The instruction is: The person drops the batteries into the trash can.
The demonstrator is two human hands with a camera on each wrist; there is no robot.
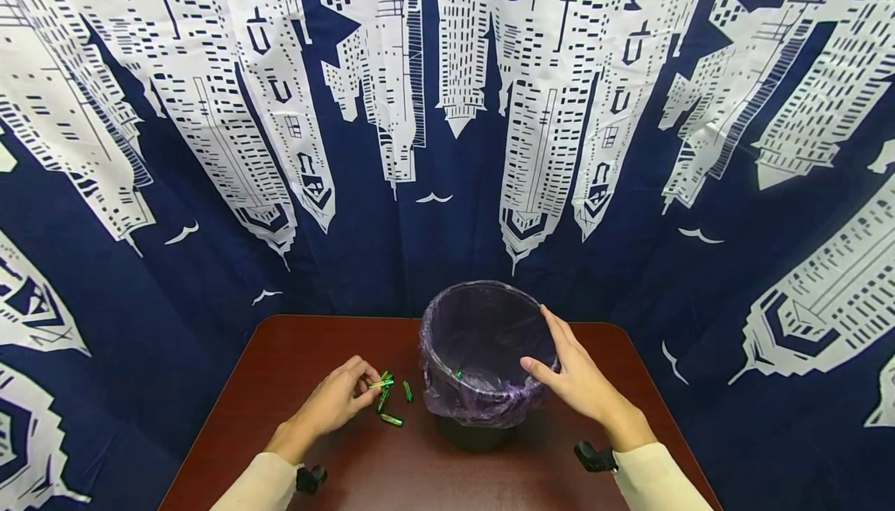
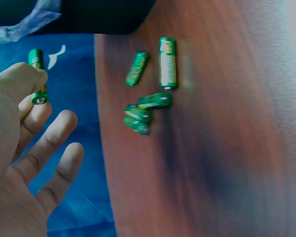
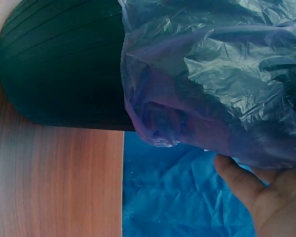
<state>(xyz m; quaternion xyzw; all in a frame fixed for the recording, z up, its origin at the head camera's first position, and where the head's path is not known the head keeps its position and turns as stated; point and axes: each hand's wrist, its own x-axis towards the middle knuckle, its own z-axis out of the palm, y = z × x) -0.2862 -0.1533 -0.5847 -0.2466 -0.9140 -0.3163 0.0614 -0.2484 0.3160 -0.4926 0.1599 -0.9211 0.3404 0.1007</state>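
Between thumb and fingertips, my left hand pinches a green battery, raised above the table. Several more green batteries lie loosely grouped on the tabletop beside that hand. To their right stands a dark round trash bin with a thin purple plastic liner folded over its rim. Something small and green shows inside the bin. My right hand rests at the bin's right rim with fingers extended; in the right wrist view its thumb lies by the liner, and the other fingers are mostly hidden.
The reddish-brown wooden table has rounded far corners. Behind it hangs a navy curtain printed with white buildings. Black straps with small devices sit at both wrists.
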